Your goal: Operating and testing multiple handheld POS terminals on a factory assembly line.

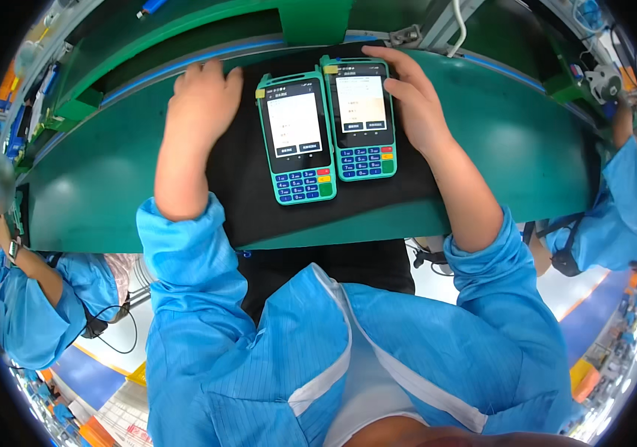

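Note:
Two teal handheld card payment terminals lie face up side by side on a black mat point(244, 186), their screens lit. The left terminal point(296, 138) lies slightly nearer to me than the right terminal point(364, 119). Each has a keypad with blue, red, yellow and green keys, and a small yellow tag at its upper left corner. My right hand point(419, 100) grips the right terminal's upper right corner, index finger along the top edge and thumb at the screen's side. Left of the other terminal, apart from it, my left hand point(203, 100) is empty, fingers loosely bent, thumb apart.
The mat covers part of a green worktop point(501, 141). Beyond it run a green frame point(214, 48) and a white cable point(458, 30). Co-workers in blue sit at the left point(39, 316) and right point(620, 216). A round grey device point(603, 83) stands at the far right.

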`<state>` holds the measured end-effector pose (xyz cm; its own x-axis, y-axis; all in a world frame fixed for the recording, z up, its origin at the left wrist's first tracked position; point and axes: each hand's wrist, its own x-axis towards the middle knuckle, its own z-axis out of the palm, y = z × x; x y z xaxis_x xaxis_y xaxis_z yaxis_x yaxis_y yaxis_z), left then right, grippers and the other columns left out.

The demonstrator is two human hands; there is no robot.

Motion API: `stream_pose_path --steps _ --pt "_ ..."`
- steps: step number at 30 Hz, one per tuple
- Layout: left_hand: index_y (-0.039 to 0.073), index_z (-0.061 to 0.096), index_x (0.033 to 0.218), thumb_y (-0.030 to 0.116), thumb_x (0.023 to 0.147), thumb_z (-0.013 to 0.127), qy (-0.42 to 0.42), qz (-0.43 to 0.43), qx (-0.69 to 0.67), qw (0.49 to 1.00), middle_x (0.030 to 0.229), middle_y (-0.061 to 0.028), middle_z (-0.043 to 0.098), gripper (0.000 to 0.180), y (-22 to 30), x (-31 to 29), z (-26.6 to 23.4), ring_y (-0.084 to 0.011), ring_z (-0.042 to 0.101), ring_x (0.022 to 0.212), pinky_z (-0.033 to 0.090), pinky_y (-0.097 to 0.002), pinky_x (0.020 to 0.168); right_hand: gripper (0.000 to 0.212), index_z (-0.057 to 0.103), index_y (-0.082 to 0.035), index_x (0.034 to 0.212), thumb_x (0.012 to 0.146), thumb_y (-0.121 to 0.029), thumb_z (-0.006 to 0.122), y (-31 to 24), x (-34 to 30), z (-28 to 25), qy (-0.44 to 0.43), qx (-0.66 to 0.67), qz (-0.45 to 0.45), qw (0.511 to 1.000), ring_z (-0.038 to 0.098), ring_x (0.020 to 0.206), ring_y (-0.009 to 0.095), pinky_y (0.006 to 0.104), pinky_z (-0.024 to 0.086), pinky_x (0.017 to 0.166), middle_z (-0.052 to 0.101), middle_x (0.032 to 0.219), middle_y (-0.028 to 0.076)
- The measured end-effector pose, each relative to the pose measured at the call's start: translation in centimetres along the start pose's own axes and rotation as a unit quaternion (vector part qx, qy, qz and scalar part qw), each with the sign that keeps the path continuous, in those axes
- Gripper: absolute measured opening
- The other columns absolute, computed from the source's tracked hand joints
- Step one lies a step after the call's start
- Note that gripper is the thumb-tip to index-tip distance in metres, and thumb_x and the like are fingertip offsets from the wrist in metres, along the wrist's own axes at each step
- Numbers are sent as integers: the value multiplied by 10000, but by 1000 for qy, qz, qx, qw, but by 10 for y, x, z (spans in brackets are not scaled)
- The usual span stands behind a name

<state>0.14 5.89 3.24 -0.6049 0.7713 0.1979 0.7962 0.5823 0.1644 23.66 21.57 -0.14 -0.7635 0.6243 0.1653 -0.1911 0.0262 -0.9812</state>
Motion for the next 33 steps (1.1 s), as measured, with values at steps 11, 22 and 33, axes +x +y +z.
stream_pose_path --steps 11,22,33 --pt "49 499 1308 525 890 459 -125 -98 158 975 1196 -268 596 635 -44 23 39 -425 522 1179 397 -489 993 810 266 -36 1467 715 -58 569 -8 -5 -2 -87 -115 -41 989 252 1405 267 354 226 1134 331 1480 167" --pt "13 473 1321 370 821 655 -2 131 -224 966 1270 -245 541 641 6 -15 -9 -400 493 1199 387 -415 1028 1155 -65 -42 1513 695 25 748 -5 16 -8 -352 -18 -254 901 204 1410 263 359 160 1144 160 1536 187" --pt "12 324 1420 401 664 791 200 547 -414 700 1340 -246 404 970 54 -25 1 -420 389 1256 275 -561 1072 1143 -81 -25 1508 689 52 714 32 15 -26 -386 48 -420 820 179 1422 259 356 145 1148 132 1541 207"
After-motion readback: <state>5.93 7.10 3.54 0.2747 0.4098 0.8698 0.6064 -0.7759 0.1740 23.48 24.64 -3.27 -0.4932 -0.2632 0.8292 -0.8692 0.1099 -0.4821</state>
